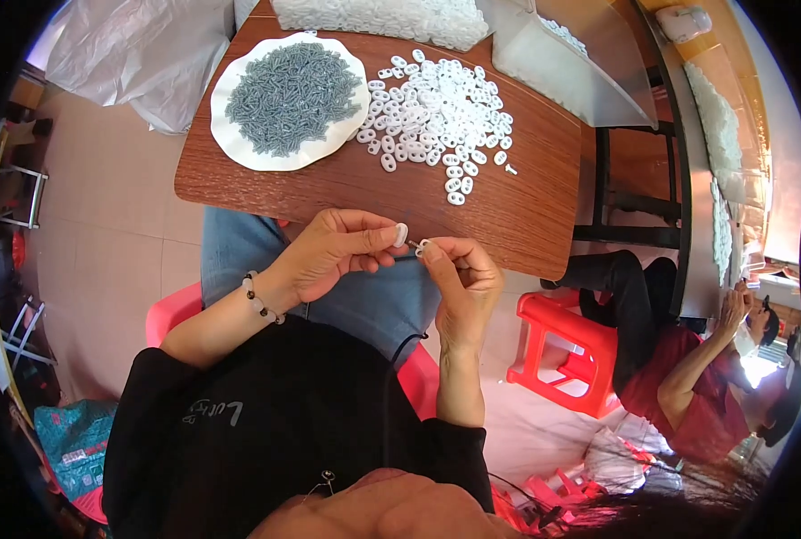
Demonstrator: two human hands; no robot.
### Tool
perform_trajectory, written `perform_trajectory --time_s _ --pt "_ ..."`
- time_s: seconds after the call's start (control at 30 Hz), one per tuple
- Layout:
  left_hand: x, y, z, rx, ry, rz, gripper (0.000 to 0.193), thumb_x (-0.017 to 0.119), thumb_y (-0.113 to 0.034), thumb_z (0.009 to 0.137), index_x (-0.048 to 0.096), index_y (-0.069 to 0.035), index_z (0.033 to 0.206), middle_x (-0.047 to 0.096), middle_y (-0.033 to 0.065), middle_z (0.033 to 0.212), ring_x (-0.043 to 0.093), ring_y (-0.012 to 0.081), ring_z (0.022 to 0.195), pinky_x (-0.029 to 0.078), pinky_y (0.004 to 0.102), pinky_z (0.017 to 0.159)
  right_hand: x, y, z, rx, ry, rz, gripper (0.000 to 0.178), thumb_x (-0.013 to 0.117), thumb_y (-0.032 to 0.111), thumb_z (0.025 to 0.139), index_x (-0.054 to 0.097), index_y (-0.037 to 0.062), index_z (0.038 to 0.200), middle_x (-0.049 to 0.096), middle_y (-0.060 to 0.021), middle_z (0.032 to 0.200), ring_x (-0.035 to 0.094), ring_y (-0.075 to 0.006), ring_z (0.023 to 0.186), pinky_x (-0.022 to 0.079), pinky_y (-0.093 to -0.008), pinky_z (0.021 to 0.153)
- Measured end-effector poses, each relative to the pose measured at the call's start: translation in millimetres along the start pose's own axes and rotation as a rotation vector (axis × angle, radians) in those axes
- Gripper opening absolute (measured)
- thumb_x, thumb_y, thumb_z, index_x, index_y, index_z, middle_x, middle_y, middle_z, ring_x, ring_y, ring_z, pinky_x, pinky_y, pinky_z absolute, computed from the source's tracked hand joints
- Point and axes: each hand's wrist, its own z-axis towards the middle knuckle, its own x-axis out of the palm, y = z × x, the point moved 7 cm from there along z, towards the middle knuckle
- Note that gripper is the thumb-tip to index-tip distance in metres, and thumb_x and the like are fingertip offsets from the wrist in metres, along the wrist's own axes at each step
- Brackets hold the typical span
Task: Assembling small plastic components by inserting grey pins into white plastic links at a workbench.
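My left hand (pixel 333 251) pinches a small white plastic ring piece (pixel 401 234) between thumb and fingertips, just in front of the table's near edge. My right hand (pixel 461 280) holds another small white piece (pixel 421 245) with a thin metal pin close beside it, the two hands almost touching. On the brown wooden table (pixel 517 216) beyond them lies a heap of several white ring pieces (pixel 441 112). To its left a white plate (pixel 238 144) carries a pile of small grey pins (pixel 292 85).
A clear bag of white pieces (pixel 391 18) lies at the table's far edge, with a transparent bag (pixel 571 72) to its right. A red plastic stool (pixel 566 355) stands at right. Another person (pixel 688 377) in a red top sits low at the right. Grey plastic sacks (pixel 140 54) lie at upper left.
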Motion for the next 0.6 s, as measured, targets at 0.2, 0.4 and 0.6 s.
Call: perform_trajectory --time_s 0.2,0.4,0.6 --pt "0.2 -1.8 0.7 0.053 -0.013 0.058 0.02 0.068 -0.017 0.09 0.068 -0.003 0.105 0.071 0.0084 0.093 0.064 0.0093 0.077 0.05 0.0198 0.065 -3.6 -0.8 0.2 -0.024 -0.028 -0.075 0.007 0.067 -0.002 0.086 0.067 -0.0029 0.093 0.067 -0.0041 0.083 0.06 -0.0073 0.075 0.046 -0.0196 0.071" --pt "0.3 -3.9 -0.1 0.084 -0.018 0.09 0.023 0.072 -0.021 0.088 0.07 -0.003 0.103 0.071 0.0047 0.091 0.063 0.007 0.075 0.049 0.0193 0.066 -5.4 -1.9 1.3 -0.042 -0.028 -0.123 0.006 0.067 -0.002 0.086 0.067 -0.0027 0.092 0.066 -0.0031 0.082 0.059 -0.0063 0.074 0.046 -0.0187 0.069" --pt "-0.1 -6.2 -1.2 0.112 -0.034 0.117 0.022 0.073 -0.02 0.087 0.071 -0.003 0.102 0.071 0.0047 0.088 0.062 0.0062 0.073 0.049 0.0181 0.064 -5.8 -5.7 1.5 -0.025 -0.02 -0.117 0.006 0.071 0.0 0.085 0.068 -0.0011 0.09 0.068 -0.0012 0.083 0.058 -0.004 0.074 0.046 -0.0183 0.069"
